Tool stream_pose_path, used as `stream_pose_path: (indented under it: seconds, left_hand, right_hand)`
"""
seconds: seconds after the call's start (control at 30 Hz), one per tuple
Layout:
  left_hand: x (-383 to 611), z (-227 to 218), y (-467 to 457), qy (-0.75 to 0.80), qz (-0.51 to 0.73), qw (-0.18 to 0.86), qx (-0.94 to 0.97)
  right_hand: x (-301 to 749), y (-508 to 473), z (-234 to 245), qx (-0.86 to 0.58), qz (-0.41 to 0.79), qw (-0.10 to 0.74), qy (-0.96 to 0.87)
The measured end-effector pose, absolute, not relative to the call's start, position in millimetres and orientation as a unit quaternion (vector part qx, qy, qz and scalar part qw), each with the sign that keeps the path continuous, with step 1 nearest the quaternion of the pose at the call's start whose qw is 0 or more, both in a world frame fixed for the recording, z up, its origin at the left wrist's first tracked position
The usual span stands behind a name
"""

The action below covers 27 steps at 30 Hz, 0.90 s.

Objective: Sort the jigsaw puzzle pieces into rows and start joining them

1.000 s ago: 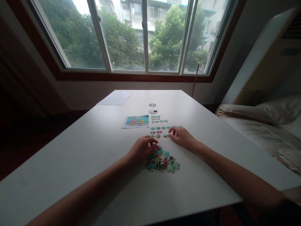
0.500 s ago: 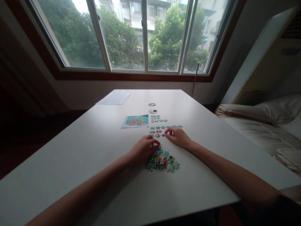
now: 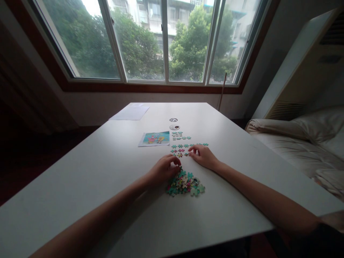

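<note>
A heap of small colourful puzzle pieces (image 3: 186,184) lies on the white table (image 3: 107,172). My left hand (image 3: 162,170) rests at the heap's far left edge, fingers curled and pinched over pieces there. My right hand (image 3: 203,156) lies just beyond the heap, fingers bent, its fingertips touching a loose piece in the rows of sorted teal and pink pieces (image 3: 180,146). A small printed picture (image 3: 155,138) of the puzzle's image lies left of those rows.
Two small round objects (image 3: 174,123) sit beyond the sorted pieces, and a white sheet of paper (image 3: 130,112) lies near the table's far left corner. A bed with pale bedding (image 3: 301,143) stands to the right. Large windows fill the wall behind.
My right hand has slid a little to the left along the sorted rows. My left hand has stayed at the heap's edge with only slight finger movement.
</note>
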<state>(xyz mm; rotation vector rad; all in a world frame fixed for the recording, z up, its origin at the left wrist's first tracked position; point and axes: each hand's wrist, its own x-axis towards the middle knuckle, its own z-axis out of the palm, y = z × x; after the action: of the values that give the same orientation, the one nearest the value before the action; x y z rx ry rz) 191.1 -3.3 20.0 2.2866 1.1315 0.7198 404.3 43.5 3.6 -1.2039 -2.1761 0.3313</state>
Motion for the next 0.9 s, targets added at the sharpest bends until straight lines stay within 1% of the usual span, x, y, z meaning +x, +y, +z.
stream_pose_path:
  seconds: [0.2, 0.3, 0.6, 0.77, 0.9]
  left_hand:
    - [191, 19, 3, 0.425, 0.365, 0.341, 0.755]
    - [192, 19, 3, 0.432, 0.391, 0.357, 0.730]
    - [194, 17, -1, 0.426, 0.390, 0.358, 0.733]
    - [190, 16, 2, 0.459, 0.401, 0.321, 0.725]
    - [188, 16, 3, 0.466, 0.394, 0.320, 0.724]
  right_hand:
    - [393, 22, 14, -0.373, 0.143, 0.347, -0.848]
    - [386, 13, 18, -0.346, 0.163, 0.353, -0.854]
    - [382, 9, 22, -0.375, 0.215, 0.350, -0.831]
    - [396, 27, 21, -0.438, 0.243, 0.409, -0.763]
    - [407, 45, 11, -0.454, 0.279, 0.435, -0.725]
